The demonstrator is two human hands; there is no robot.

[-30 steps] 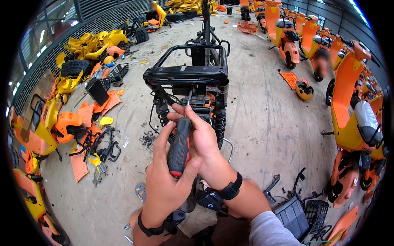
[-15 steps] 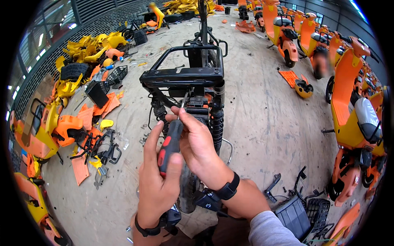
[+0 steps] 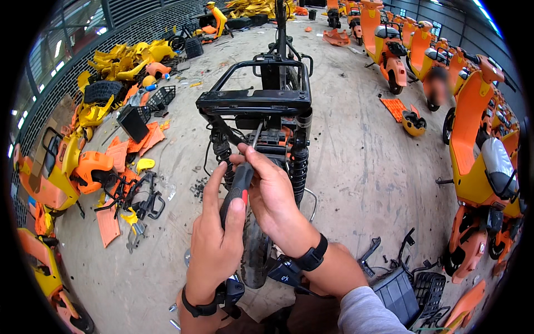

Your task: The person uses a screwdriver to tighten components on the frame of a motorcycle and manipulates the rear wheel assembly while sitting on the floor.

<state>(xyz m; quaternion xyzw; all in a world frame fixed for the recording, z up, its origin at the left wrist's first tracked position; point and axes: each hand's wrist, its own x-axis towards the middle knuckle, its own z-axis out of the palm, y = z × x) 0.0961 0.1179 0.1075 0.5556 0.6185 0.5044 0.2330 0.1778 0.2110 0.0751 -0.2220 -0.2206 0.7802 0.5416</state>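
Note:
A screwdriver (image 3: pixel 238 192) with a dark grey and red handle points away from me, its metal shaft reaching into the rear of a stripped black scooter frame (image 3: pixel 253 104). My left hand (image 3: pixel 216 242) is closed round the handle, thumb on the near side. Thumb and fingers of my right hand (image 3: pixel 273 196) pinch the screwdriver where handle meets shaft. The tip is lost among the dark parts under the rack, so what it touches is hidden. A coil shock absorber (image 3: pixel 299 170) stands just beyond my right hand. The rear tyre (image 3: pixel 255 256) lies below, between my wrists.
Yellow and orange body panels (image 3: pixel 119 64) are heaped at the far left, with black brackets (image 3: pixel 147 195) nearer. Orange-and-yellow scooters (image 3: pixel 467 133) line the right side. A black seat-like part (image 3: pixel 396 295) and a crate lie at lower right. A yellow helmet (image 3: pixel 413 123) rests on the floor.
The screwdriver handle has turned in my left hand: its red patches now face more to the right. The frame sits slightly further right in view. Both hands keep their hold.

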